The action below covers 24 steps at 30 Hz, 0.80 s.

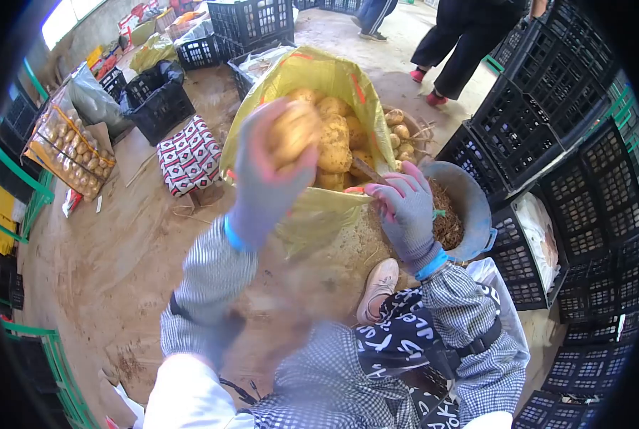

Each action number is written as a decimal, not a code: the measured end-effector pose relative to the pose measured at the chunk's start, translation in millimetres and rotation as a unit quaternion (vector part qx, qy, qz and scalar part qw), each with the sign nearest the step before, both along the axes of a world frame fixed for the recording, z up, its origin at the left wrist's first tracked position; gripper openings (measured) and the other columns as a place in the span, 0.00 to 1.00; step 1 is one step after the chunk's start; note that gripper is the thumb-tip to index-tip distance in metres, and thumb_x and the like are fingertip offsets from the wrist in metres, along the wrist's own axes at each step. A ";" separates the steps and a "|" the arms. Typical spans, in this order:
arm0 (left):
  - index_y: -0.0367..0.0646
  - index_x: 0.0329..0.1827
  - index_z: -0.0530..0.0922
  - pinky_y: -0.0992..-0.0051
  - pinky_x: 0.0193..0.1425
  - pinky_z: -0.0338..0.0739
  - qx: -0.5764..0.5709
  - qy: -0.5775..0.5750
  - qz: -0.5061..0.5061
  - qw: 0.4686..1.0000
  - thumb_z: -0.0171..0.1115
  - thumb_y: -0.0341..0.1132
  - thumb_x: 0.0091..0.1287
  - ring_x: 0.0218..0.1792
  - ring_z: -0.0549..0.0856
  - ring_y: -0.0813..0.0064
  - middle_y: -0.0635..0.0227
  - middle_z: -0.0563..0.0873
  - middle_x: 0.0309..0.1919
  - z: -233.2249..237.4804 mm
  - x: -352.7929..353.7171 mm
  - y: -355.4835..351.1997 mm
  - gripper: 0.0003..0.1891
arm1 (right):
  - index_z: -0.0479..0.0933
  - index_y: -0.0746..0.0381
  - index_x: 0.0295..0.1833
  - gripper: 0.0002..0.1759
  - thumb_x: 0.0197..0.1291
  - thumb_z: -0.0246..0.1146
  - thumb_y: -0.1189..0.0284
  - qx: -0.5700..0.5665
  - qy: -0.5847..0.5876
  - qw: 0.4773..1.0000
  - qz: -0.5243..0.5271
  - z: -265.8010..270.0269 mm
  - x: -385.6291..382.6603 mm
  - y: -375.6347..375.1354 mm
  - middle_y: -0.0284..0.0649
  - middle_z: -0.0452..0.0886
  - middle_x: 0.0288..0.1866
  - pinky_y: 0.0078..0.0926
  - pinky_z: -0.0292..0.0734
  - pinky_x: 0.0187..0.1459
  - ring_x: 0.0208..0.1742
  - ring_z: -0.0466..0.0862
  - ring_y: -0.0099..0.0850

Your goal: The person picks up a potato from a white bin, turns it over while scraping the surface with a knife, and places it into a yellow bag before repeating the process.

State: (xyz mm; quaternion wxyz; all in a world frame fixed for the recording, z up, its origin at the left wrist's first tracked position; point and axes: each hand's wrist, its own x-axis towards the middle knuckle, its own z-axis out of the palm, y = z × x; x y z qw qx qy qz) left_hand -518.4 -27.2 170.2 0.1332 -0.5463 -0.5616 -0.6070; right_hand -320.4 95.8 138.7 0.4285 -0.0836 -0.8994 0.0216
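Observation:
My left hand [264,189], in a grey glove with pink fingertips, is closed around a potato [293,132], blurred by motion, above an open yellow woven sack [312,66]. Large yellowish potatoes [334,143] with dirt on them fill the sack's mouth. At the sack's near right rim, my right hand [409,214], gloved the same way, grips a knife whose soiled, narrow blade [366,170] points toward the potatoes. The fingers hide its handle.
Right of the sack stand a basket of smaller bulbs [402,136] and a grey tub [469,207] holding brown debris. Black crates [509,136] are stacked at right. A patterned cushion [189,156] and a bag of bulbs [73,150] sit left. Another person [469,43] stands behind.

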 end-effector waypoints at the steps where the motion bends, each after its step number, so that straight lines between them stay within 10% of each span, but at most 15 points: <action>1: 0.42 0.63 0.73 0.65 0.61 0.76 -0.074 0.058 -0.029 0.995 0.66 0.37 0.63 0.58 0.79 0.59 0.52 0.78 0.55 -7.1 -19.1 19.4 0.25 | 0.80 0.51 0.41 0.12 0.50 0.64 0.75 -0.011 0.008 1.000 -0.002 -6.1 1.8 1.5 0.33 0.78 0.35 0.44 0.72 0.62 0.45 0.81 0.35; 5: 0.42 0.68 0.71 0.65 0.64 0.76 -0.306 0.177 -0.090 0.931 0.71 0.36 0.59 0.61 0.79 0.55 0.51 0.75 0.63 -0.2 -12.8 -5.5 0.32 | 0.79 0.50 0.42 0.13 0.50 0.65 0.76 0.002 0.027 1.000 -0.005 -6.4 7.1 8.9 0.33 0.78 0.36 0.45 0.73 0.60 0.44 0.80 0.36; 11: 0.43 0.54 0.77 0.61 0.48 0.78 -0.405 0.332 -0.034 0.851 0.68 0.42 0.57 0.44 0.84 0.56 0.58 0.83 0.40 -64.0 -76.5 -47.8 0.23 | 0.80 0.54 0.39 0.09 0.50 0.67 0.75 0.021 -0.051 0.996 0.075 12.6 7.5 22.2 0.37 0.77 0.32 0.41 0.76 0.59 0.42 0.81 0.37; 14: 0.44 0.45 0.77 0.61 0.39 0.78 -0.372 0.357 -0.051 0.855 0.68 0.39 0.55 0.37 0.84 0.57 0.63 0.82 0.32 -62.4 -94.2 -33.0 0.17 | 0.77 0.57 0.40 0.09 0.50 0.63 0.71 0.137 -0.173 0.974 0.060 27.3 4.5 44.3 0.36 0.74 0.32 0.36 0.74 0.56 0.41 0.79 0.34; 18: 0.45 0.39 0.77 0.61 0.35 0.78 -0.370 0.383 -0.093 0.841 0.68 0.37 0.54 0.34 0.84 0.56 0.62 0.81 0.30 54.2 -84.7 -6.9 0.12 | 0.77 0.58 0.32 0.03 0.51 0.65 0.74 0.029 -0.319 0.947 0.018 109.5 2.0 80.4 0.42 0.79 0.30 0.38 0.78 0.41 0.35 0.83 0.42; 24: 0.45 0.42 0.78 0.64 0.36 0.78 -0.315 0.384 -0.080 0.864 0.71 0.35 0.53 0.33 0.85 0.58 0.61 0.83 0.31 50.0 -93.4 12.9 0.15 | 0.77 0.61 0.33 0.04 0.49 0.64 0.77 0.049 -0.192 0.977 0.079 86.9 -20.8 122.8 0.44 0.80 0.30 0.39 0.80 0.39 0.34 0.84 0.46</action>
